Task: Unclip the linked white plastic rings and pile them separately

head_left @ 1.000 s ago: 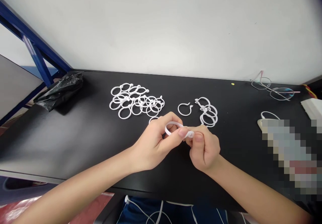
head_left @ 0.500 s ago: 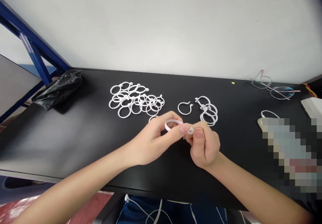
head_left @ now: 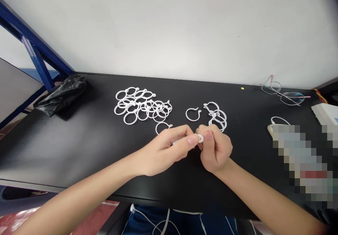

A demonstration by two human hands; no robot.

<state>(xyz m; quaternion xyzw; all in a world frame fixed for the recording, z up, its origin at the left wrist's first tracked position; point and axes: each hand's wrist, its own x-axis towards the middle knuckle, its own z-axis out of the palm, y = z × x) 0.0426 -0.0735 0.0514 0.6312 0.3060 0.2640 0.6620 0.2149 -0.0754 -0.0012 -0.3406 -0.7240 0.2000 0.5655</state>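
My left hand point(head_left: 166, 150) and my right hand point(head_left: 215, 148) meet over the middle of the black table point(head_left: 79, 147), both pinching one white plastic ring point(head_left: 200, 138). Only the ring's round tab shows between my thumbs; the loop is mostly hidden under my left fingers. A pile of white rings point(head_left: 141, 106) lies behind my left hand, with a single ring point(head_left: 163, 127) just past my left knuckles. An open ring point(head_left: 192, 114) and a small cluster of rings point(head_left: 216, 117) lie behind my right hand.
A crumpled black plastic bag point(head_left: 62, 94) sits at the far left, by a blue metal frame point(head_left: 34, 48). Eyeglasses point(head_left: 283, 93) lie at the far right near the wall. A white cable point(head_left: 280, 119) and a blurred-out area are at the right. Earphone wires point(head_left: 163, 221) hang below the front edge.
The ring's loop, seen standing up between my fingers earlier, is now tucked under my left hand. My hands have dropped slightly, uncovering the single ring behind them.
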